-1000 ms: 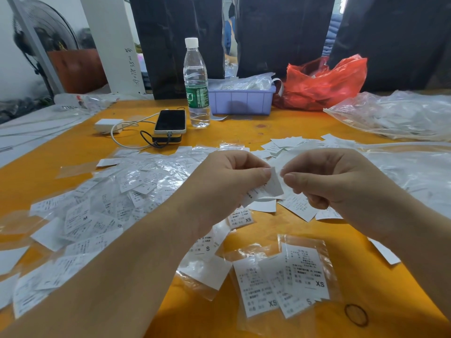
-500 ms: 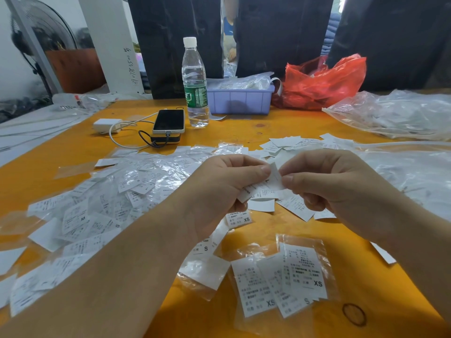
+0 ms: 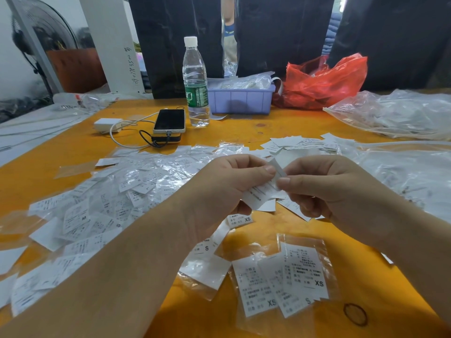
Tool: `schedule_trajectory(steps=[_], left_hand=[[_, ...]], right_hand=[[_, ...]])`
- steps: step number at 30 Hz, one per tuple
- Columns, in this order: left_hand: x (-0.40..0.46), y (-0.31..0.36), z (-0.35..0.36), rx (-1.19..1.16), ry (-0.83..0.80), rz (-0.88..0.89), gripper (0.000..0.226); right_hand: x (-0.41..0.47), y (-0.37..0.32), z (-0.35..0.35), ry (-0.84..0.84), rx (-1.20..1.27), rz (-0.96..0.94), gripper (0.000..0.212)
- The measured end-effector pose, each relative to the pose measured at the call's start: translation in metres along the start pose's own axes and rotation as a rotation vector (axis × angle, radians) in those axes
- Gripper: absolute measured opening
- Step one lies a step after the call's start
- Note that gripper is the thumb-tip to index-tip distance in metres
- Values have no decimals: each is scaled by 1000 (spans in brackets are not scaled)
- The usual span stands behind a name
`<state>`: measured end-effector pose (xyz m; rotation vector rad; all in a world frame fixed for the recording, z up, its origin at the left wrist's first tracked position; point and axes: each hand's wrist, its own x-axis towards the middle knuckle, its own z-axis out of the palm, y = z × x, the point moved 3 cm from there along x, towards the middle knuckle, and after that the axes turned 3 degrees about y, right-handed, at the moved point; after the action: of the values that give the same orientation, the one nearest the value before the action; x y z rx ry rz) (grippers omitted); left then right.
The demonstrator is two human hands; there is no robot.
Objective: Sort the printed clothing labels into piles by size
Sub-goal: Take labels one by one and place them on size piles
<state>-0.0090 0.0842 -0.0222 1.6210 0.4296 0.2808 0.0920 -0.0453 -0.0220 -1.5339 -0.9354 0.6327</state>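
Both hands meet over the middle of the orange table [image 3: 244, 128]. My left hand [image 3: 227, 189] grips a small stack of white printed labels [image 3: 260, 193] between thumb and fingers. My right hand [image 3: 324, 189] pinches the top corner of that same stack. A big heap of loose labels in clear sleeves [image 3: 105, 206] spreads out at the left. Close to me lies a small group of bagged labels marked XS and S [image 3: 283, 281]. A single XS label [image 3: 240, 219] and an S label [image 3: 205, 247] lie under my left wrist.
At the back stand a water bottle [image 3: 196, 84], a phone on a power bank [image 3: 169, 123] with a white charger [image 3: 107, 124], a purple bin [image 3: 241, 98] and a red plastic bag [image 3: 322, 81]. Clear bags [image 3: 395, 113] fill the right side. More white labels [image 3: 300, 143] lie beyond my hands. A rubber band [image 3: 355, 314] lies near right.
My right thumb and finger have closed on the top corner of the label stack. The stack has tilted a little in my left hand.
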Motion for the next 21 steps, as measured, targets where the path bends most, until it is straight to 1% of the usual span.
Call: schedule_trajectory(steps=[8,9,12,14,16,18,20,21], left_hand=[[1,1,-5,96,-50,-14,5],[2,1,-5,106,-46,-17,7],[3,3,-9,91,21,1,9],[2,6,-11,126,98,73,4],[1,8,-12,189,141,171,7],[-2,10,-9,194,144,245,9],[-4,11,-6,208,126,303,9],[-5,11,-5,223,119,323,8]], right_hand=[[1,-2,-2,42,40,24,9],[1,-2,-2,49,40,25,7],[1,-3,-4,65,43,26,13],[1,-3,-3,57,41,25,17],[0,-3,-1,44,48,27,19],[0,-3,0,28,35,29,21],[0,-2,0,15,13,27,14],[0,-1,0,11,3,25,15]])
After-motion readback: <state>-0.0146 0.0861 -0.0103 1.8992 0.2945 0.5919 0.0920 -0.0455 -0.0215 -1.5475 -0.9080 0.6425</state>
